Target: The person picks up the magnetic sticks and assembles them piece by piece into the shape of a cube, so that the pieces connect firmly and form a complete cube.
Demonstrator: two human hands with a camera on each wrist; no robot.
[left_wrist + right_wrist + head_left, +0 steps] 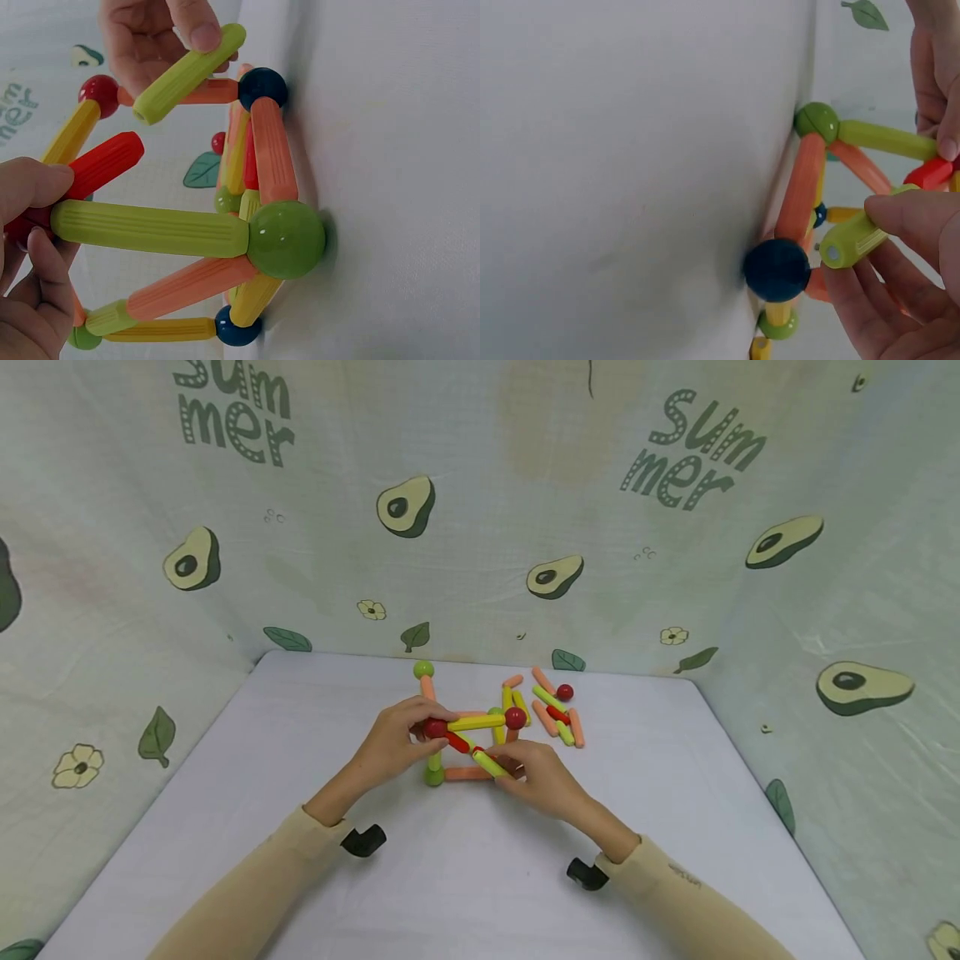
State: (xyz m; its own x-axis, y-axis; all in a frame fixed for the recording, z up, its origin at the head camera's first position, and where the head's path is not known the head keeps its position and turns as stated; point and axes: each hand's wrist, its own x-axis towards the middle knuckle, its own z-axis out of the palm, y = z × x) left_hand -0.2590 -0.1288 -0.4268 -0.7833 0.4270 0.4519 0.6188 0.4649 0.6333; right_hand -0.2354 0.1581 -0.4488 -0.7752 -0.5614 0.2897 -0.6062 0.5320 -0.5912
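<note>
A frame of coloured rods and balls, like magnetic building sticks, stands on the table; a green ball (pixel 286 240) and a blue ball (pixel 777 270) form lower corners. My left hand (pixel 393 732) grips a red ball (pixel 435 727) at a raised corner. From that ball extend a short red rod (pixel 105 166), a lime rod (pixel 154 228) running down to the green ball, and a yellow rod (pixel 477 722) reaching another red ball (pixel 515 718). My right hand (pixel 546 774) pinches a separate lime green rod (pixel 862 229) between thumb and fingers, its far end close to the red rod's tip.
Behind the frame to the right lie several loose rods, among them an orange rod (pixel 577 727) and a short red rod (pixel 558 715), beside a loose red ball (pixel 565 692). An orange rod (pixel 427 687) topped by a green ball (pixel 423 669) extends at the frame's back left. A printed cloth (pixel 480 527) hangs behind the table.
</note>
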